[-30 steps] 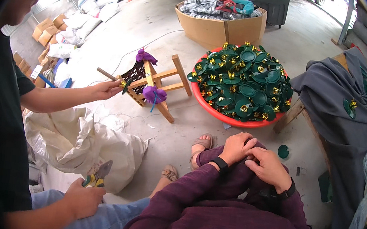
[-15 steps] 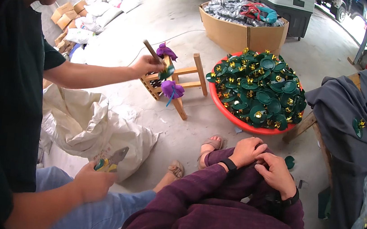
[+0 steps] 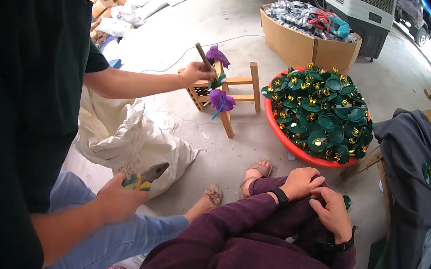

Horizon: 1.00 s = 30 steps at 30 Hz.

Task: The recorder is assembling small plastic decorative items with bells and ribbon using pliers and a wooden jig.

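Observation:
My left hand (image 3: 301, 182) rests on my raised knee, its fingers loosely draped and apparently holding nothing. Against its fingertips lies my right hand (image 3: 333, 214), with fingers bent, thumb apart, and no object visible. Both wrists wear dark bands. At my left a co-worker grips yellow-and-green-handled pliers (image 3: 146, 176) in the nearer hand. That person's other hand holds a stick-like handle (image 3: 204, 56) and a green piece (image 3: 217, 80) at a tipped wooden stool (image 3: 226, 120). Purple cloth bundles (image 3: 222, 101) are tied on the stool's legs.
A red basin (image 3: 274, 128) heaped with green discs bearing gold crown-shaped pieces (image 3: 330, 108) stands ahead. Behind it are a cardboard box (image 3: 295, 41) and an air cooler (image 3: 359, 13). Grey cloth (image 3: 411, 138) drapes a wooden frame at right; a white sack (image 3: 155, 151) slumps at left.
The whole view has shifted, so most things sit farther right. The co-worker's head leans more toward the stool, and the pliers have lifted slightly. My hands stay together on my knee.

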Available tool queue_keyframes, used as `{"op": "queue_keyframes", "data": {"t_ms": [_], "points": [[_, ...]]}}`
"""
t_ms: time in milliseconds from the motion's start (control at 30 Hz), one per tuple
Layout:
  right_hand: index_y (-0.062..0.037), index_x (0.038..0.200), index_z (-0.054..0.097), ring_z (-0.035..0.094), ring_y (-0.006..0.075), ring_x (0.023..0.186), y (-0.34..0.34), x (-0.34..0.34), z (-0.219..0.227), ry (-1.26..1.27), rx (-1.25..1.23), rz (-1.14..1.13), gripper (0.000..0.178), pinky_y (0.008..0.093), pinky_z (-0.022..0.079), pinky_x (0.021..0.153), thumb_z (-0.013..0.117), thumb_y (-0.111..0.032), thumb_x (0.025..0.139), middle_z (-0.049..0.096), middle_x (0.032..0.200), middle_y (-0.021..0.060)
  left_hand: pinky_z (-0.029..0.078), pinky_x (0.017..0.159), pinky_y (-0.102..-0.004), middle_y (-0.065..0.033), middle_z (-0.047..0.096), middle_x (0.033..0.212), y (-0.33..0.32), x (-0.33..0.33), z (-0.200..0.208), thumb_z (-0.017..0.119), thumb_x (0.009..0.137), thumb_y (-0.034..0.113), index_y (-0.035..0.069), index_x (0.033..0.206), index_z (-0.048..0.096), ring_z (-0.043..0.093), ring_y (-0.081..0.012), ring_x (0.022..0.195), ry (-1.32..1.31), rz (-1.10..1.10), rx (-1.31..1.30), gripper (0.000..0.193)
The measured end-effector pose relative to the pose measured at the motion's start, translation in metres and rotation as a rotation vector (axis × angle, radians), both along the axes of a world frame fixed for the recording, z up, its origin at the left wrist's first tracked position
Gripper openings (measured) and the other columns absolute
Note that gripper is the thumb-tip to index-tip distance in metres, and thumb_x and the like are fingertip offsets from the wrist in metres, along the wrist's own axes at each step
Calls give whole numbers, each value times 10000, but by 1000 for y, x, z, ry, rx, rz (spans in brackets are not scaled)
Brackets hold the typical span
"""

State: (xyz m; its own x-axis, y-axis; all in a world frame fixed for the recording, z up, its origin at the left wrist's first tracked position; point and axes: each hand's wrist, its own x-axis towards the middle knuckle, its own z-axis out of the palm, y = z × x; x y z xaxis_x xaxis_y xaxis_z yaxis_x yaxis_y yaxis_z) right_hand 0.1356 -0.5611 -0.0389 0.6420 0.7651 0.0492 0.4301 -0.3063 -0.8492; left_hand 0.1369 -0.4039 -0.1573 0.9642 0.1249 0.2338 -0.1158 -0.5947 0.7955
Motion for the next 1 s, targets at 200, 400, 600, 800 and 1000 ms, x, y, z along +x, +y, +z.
{"op": "queue_keyframes", "data": {"t_ms": [200, 400, 600, 800, 1000], "points": [[12, 1007, 604, 639, 270, 779, -6, 1, -2, -7, 13, -29, 224, 334, 496, 703, 641, -37, 791, 649, 859, 142, 494, 755, -449, -156, 671, 893, -4, 3, 2, 535, 881, 404, 52, 908, 673, 631, -361, 860, -43, 4, -3, 379], [18, 988, 606, 634, 254, 762, -3, 0, 0, -15, 27, -25, 214, 328, 494, 693, 641, -43, 786, 639, 839, 141, 498, 735, -447, -156, 669, 877, -2, 3, 3, 530, 886, 406, 63, 903, 677, 633, -360, 840, -39, 7, 13, 373], [26, 981, 614, 631, 243, 751, -6, 1, -3, -35, 11, -4, 214, 321, 493, 685, 629, -55, 783, 640, 835, 143, 496, 732, -451, -158, 668, 887, -4, 2, 2, 535, 884, 404, 60, 915, 673, 631, -362, 839, -28, 12, 9, 372], [39, 976, 619, 611, 156, 752, -8, 1, -10, 29, 27, -47, 199, 280, 487, 688, 621, -12, 784, 650, 822, 96, 484, 758, -462, -172, 667, 916, -4, 0, 2, 511, 886, 424, 51, 930, 668, 622, -369, 870, -22, 15, 17, 407], [40, 985, 616, 613, 160, 747, -10, 2, -9, -3, -2, -38, 209, 281, 487, 684, 626, -20, 785, 649, 819, 97, 484, 765, -461, -175, 667, 925, -4, 1, 1, 513, 886, 417, 47, 935, 667, 622, -369, 878, -10, 6, 21, 404]]}}
